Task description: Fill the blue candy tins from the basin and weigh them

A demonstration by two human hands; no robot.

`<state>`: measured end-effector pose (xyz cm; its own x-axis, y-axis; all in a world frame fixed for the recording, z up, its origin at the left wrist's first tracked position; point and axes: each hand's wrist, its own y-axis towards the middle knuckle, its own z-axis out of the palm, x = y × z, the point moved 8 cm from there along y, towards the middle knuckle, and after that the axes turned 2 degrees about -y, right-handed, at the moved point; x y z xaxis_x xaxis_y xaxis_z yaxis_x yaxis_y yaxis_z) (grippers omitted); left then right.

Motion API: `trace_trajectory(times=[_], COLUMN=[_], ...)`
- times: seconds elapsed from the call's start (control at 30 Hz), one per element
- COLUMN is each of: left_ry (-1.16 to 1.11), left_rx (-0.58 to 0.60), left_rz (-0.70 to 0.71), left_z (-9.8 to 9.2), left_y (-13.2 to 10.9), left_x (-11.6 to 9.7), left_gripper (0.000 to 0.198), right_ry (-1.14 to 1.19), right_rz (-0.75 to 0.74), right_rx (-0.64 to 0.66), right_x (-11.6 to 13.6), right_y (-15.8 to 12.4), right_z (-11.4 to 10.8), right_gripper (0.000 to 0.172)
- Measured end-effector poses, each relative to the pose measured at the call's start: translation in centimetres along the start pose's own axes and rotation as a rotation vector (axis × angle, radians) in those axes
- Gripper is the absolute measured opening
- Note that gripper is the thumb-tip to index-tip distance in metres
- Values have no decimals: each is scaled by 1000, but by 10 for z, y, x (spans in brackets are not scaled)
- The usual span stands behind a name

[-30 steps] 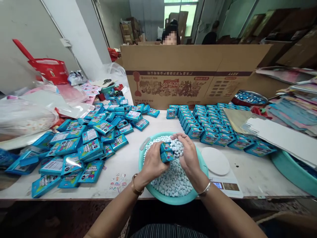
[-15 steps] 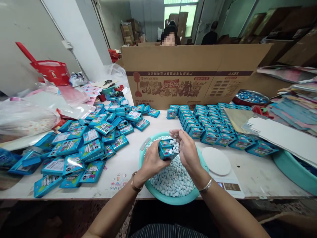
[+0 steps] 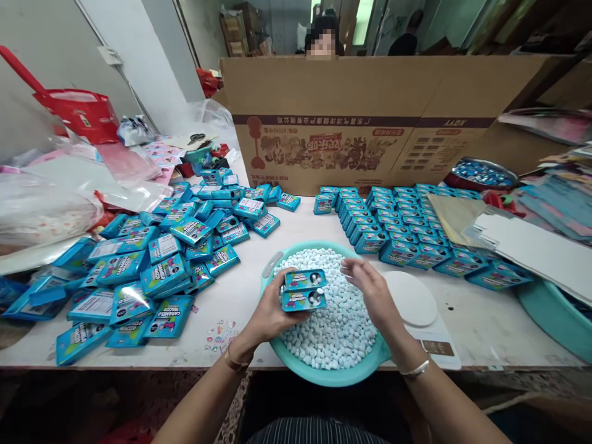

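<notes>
Blue boxes, two together, are gripped by the left hand above the teal basin; white candies show at their openings. I observe the right hand half-open, fingers loosely bent, over the basin's right side near the white scale; palm contents cannot be determined.

Printed cardboard carton at back, red container leftward.

A coppery left bracelet, silver right bangle and dark pinstriped garment are worn.
</notes>
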<state>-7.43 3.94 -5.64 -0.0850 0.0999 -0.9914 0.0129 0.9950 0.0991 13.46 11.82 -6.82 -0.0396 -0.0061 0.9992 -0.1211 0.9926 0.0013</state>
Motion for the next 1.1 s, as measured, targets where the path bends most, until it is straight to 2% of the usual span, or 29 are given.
trace_trajectory(times=[0.1, 0.2, 0.3, 0.47, 0.57, 0.63, 0.73, 0.83, 0.9, 1.0, 1.1], left_ry=[-95, -121, -102, -118, -137, -125, -113, -62, 41, 241, 365], left_rx=[-28, -61, -29, 17, 37, 44, 37, 16, -17, -91, -122], left_rz=[-12, 16, 51, 118, 168, 160, 101, 52, 47, 82, 132], left_z=[-10, -16, -14, -9, -8, -9, -11, -11, -10, -3, 9], left_y=[-4, -3, -2, -3, -5, -7, -9, -9, -7, -1, 4], left_x=[9, 11, 6, -7, -12, -12, -11, -11, -11, -12, -14], left_gripper=[82, 84, 82, 77, 78, 78, 77, 75, 74, 72, 69], right_ry=[-505, -876, -1101, -1087, -982, -820, -411, 84, 416, 736, 837], right_rz=[-189, -343, -416, -397, -274, -194, -30, 318, 489, 521, 390], right_rx=[271, 513, 563, 591, 630, 591, 435, 215, 96, -37, -190], right_x=[-12, -21, -25, -32, -36, -32, -24, -33, -33, -15, 7], right_y=[-20, -43, -51, -46, -39, -31, -14, -5, -6, -7, -7], right_z=[18, 47, 64, 75, 74, 69, 52, 32, 30, 38, 44], right_gripper=[41, 59, 64, 38, 27, 22, 13, 25, 29, 23, 21])
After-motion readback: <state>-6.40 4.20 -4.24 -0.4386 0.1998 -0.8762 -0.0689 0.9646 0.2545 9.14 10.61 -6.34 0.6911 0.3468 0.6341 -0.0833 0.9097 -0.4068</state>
